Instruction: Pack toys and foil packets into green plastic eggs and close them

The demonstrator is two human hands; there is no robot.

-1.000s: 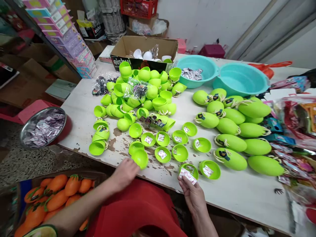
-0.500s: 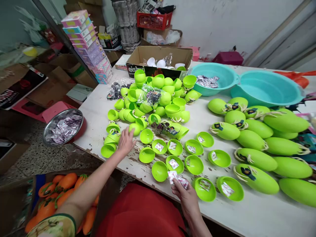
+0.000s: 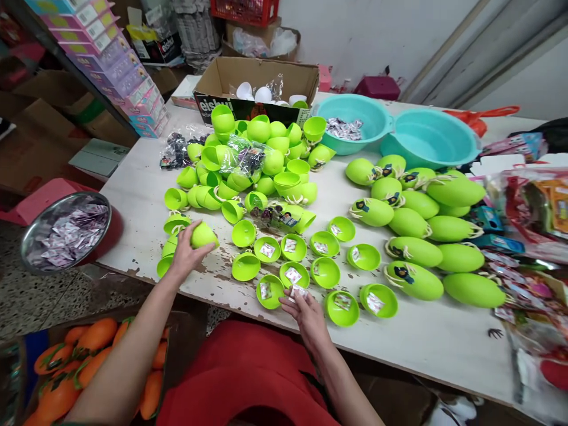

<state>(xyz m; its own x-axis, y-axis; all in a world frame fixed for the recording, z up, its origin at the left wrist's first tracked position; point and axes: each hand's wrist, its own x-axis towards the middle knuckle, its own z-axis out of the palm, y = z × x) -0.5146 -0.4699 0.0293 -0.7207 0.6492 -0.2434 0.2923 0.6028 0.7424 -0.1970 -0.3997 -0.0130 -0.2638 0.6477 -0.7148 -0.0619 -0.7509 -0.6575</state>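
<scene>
Since the previous frame: left hand (image 3: 186,255) has drawn a green cup (image 3: 203,235) away from the front edge of the cup pile (image 3: 260,129); the nearest open cup (image 3: 277,294) has gained a sachet (image 3: 265,290). Left: thumb and fingers curled round the drawn cup, front-left of the pile. Right hand (image 3: 309,316): fingertips pinched on a held sachet (image 3: 297,290), just beside the nearest open cup, front-right of the pile; count in grip cannot be told. Hands well apart. Further out, pile as reference: other open cups (image 3: 329,275) with sachets, front-right; closed green pods (image 3: 421,289), right; turquoise basin (image 3: 328,109) holding sachets, behind-right; cardboard box (image 3: 284,72), behind; steel bowl (image 3: 28,248) of sachets, left, off the table.
</scene>
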